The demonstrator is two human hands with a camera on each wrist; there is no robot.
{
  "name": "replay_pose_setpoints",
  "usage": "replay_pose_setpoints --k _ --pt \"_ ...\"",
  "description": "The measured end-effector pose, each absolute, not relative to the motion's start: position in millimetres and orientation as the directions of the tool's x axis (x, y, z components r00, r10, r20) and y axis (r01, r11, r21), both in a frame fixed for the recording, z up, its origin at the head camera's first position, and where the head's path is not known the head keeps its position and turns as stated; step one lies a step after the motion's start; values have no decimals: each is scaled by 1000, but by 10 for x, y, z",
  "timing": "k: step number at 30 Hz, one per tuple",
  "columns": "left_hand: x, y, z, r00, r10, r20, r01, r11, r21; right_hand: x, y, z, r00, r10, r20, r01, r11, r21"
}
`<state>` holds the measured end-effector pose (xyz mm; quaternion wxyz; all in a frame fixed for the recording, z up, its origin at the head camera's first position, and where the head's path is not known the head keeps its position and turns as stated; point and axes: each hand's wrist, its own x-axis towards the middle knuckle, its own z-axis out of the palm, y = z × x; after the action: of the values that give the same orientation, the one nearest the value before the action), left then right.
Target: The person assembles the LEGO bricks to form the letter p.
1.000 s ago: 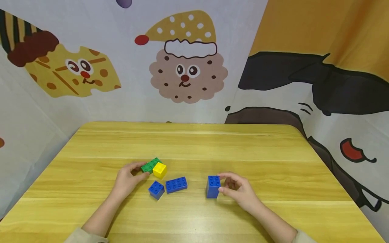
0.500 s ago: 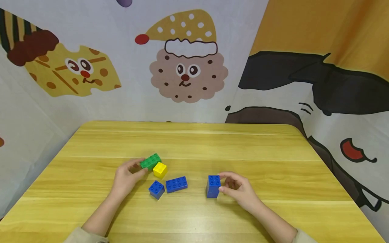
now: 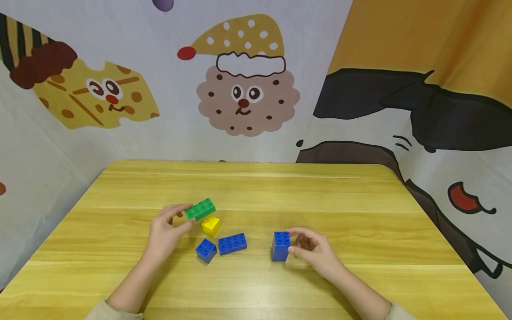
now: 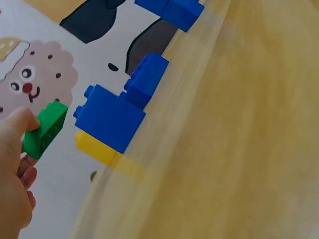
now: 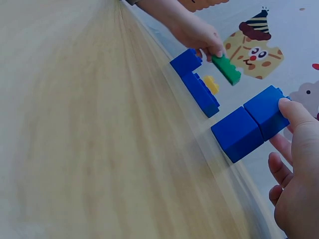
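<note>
My left hand (image 3: 165, 231) pinches the end of a long green toy building brick (image 3: 201, 210) between thumb and fingers. The brick hangs in the air, apart from the table, as the right wrist view shows. Just below it in the head view lies a small yellow brick (image 3: 210, 226). A square blue brick (image 3: 206, 250) and a long blue brick (image 3: 232, 243) sit nearby on the table. With thumb and fingers, my right hand (image 3: 320, 253) holds a stack of two square blue bricks (image 5: 247, 124), upright on the table. Some right fingertips are hidden behind the stack.
The wooden table (image 3: 256, 186) has rounded far corners. Behind it hangs a white cloth with cartoon figures (image 3: 248, 98), reaching around both sides. Wide bare wood surrounds the bricks.
My left hand has lifted the green brick from beside the yellow one and raised it. The yellow brick has tipped slightly. My right hand and its stack stay where they were.
</note>
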<state>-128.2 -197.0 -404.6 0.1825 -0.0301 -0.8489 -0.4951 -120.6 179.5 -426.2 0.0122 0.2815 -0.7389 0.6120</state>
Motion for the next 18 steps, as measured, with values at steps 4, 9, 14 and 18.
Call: replay_pose_setpoints --k 4,9,14,18 --pt "-1237 -1896 -3957 -924 -108 367 272 490 828 -1205 1793 -4259 -843 -399 362 -431 96 -897" --pt "-1182 -1802 -3881 -915 -65 399 330 452 829 -1206 1791 -4258 -844 -399 358 -428 100 -898" --pt "-1142 -1709 -3834 -904 -28 426 377 414 828 -1210 1790 -4257 -843 -399 360 -431 100 -897" --pt "-1118 -1622 -3796 -897 4 443 409 392 824 -1209 1790 -4259 -842 -396 365 -436 104 -894"
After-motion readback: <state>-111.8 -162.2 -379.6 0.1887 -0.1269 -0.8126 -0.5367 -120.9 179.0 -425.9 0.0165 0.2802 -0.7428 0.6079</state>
